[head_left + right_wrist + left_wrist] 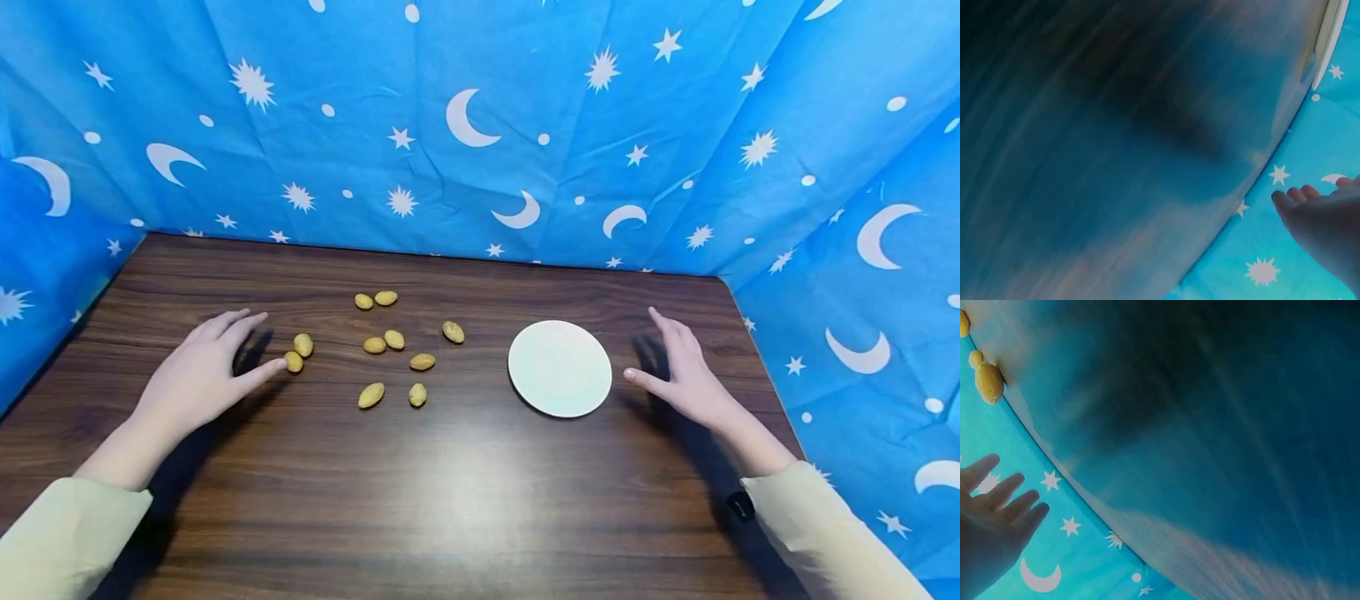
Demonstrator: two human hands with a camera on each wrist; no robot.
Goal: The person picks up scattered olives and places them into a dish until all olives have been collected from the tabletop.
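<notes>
Several small yellow oval pieces, wrinkled and olive-like, lie scattered on the table; their exact kind I cannot tell. My left hand (193, 375) is held over the table's left side with fingers spread, holding nothing. Its thumb tip is right beside a yellow piece (294, 362); whether they touch is unclear. Another yellow piece (303, 345) lies against that one. A round white plate (560, 368) lies right of the centre. Just to its right, my right hand (686, 375) hovers with fingers extended and nothing in it. In the right wrist view the plate's edge (1332, 44) shows at the top.
The dark wood-grain table (450, 500) ends at a blue curtain (360, 125) with moons and stars, which also hangs along the left and right sides. More yellow pieces, such as a speckled one (453, 332), lie between my left hand and the plate.
</notes>
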